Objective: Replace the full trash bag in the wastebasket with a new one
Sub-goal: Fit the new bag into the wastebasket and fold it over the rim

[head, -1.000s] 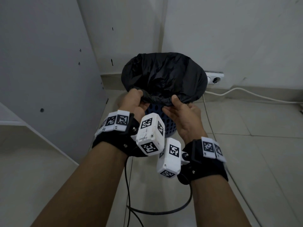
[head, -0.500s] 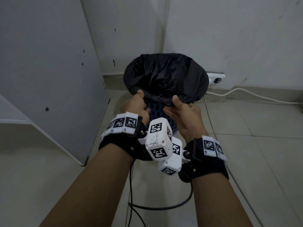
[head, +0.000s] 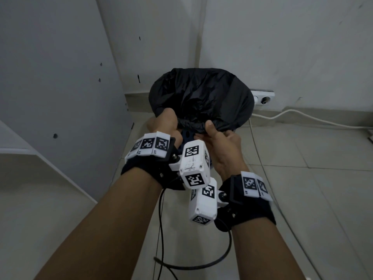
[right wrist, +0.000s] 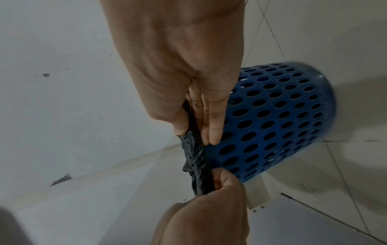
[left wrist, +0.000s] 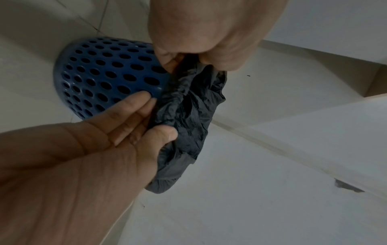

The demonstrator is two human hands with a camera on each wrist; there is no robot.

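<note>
A black trash bag [head: 201, 98] lines a blue perforated wastebasket [left wrist: 104, 74] that stands on the tiled floor in the room's corner. The bag's edge is folded over the rim. My left hand [head: 167, 124] grips the bunched near edge of the bag [left wrist: 192, 107] in a fist. My right hand [head: 218, 136] pinches the same edge [right wrist: 199, 159] just to the right, thumb on top and straight fingers underneath against the basket wall [right wrist: 272, 116]. The bag's contents are hidden.
A white wall socket [head: 262, 97] and a white cable [head: 302, 116] run along the skirting right of the basket. A white cabinet panel [head: 60, 77] stands close on the left. A black cable [head: 201, 267] loops on the floor under my wrists.
Both hands keep their hold on the bag's near edge. My wrists have drawn closer together, and the left hand has shifted slightly towards the right one.
</note>
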